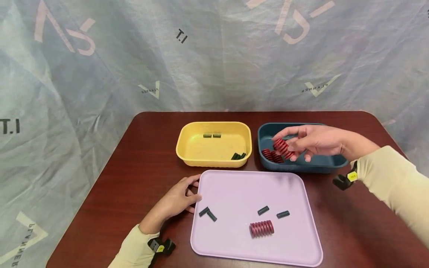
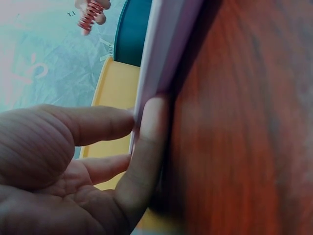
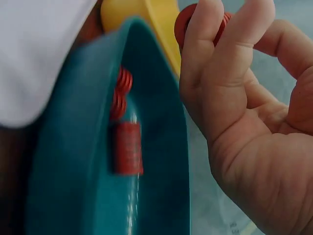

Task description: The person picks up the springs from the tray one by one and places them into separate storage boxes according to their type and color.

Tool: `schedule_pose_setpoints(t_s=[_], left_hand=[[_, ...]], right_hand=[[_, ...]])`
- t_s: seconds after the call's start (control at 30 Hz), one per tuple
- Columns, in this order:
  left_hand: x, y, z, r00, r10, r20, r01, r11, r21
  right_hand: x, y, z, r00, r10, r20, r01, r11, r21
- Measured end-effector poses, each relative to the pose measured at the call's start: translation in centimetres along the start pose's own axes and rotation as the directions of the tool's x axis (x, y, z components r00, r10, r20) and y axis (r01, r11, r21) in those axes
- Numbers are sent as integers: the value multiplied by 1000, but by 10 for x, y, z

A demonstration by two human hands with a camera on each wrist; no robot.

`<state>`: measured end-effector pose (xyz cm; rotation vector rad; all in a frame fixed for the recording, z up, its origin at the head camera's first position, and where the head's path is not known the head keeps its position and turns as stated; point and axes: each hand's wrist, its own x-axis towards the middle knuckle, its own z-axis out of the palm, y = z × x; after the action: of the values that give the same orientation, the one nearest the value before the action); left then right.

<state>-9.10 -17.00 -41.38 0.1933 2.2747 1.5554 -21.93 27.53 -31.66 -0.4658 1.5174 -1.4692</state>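
Observation:
My right hand (image 1: 321,139) pinches a red coil spring (image 1: 282,147) between thumb and fingers, above the left part of a blue bin (image 1: 303,169). Inside that bin lie several more red springs (image 3: 129,149), grouped at one end. My left hand (image 1: 175,199) grips the left edge of a lilac tray (image 1: 231,190), its thumb at the rim and a finger under it in the left wrist view. On the tray rest one red spring (image 1: 261,228) and several small dark green springs, including one at the right (image 1: 283,214) and a touching pair at the left (image 1: 211,216).
Left of the blue bin stands a yellow bin (image 1: 214,163) with small dark green springs (image 1: 238,156) in it. Both bins sit behind the tray on a dark red wooden table (image 1: 134,163). A grey printed sheet (image 1: 214,74) hangs behind the table.

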Motion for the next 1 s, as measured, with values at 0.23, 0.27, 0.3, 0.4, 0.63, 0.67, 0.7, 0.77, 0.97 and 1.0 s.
schedule_pose_setpoints(t_s=[0.23,0.27,0.3,0.4,0.63,0.67,0.7,0.77,0.97,1.0], left_hand=[[2,2,2,1000,9,9,-9,1000,12],[3,3,3,1000,9,11,-9,1000,13],[3,3,3,1000,10,15,-10,1000,15],[4,4,5,1000,6,26,-7,1000,22],[5,6,8,999,5,37,-6,999,35],[5,7,9,999,5,36,-6,999,31],[4,7,9,999,4,37,-5,1000,27],[4,8,8,999,9,38,-9,1000,24],[6,8,8,999,14,37,-15,1000,24],[6,7,8,999,13,36,-14,1000,26]], right_hand=[[-3,-2,-29,994,88,-72,-94,992,-87],[-3,-1,-33,990,105,-91,-114,989,-98],[-4,0,-37,986,125,-113,-137,985,-103],[-5,4,-48,970,182,-163,-202,973,-112],[-7,15,-70,932,297,-209,-320,943,-90],[-8,16,-72,928,309,-209,-332,940,-83],[-9,16,-74,925,318,-208,-340,937,-77],[-10,17,-77,921,331,-206,-349,935,-61],[-18,18,-81,916,325,-235,-338,941,-16],[-19,18,-81,913,325,-246,-338,941,-10]])
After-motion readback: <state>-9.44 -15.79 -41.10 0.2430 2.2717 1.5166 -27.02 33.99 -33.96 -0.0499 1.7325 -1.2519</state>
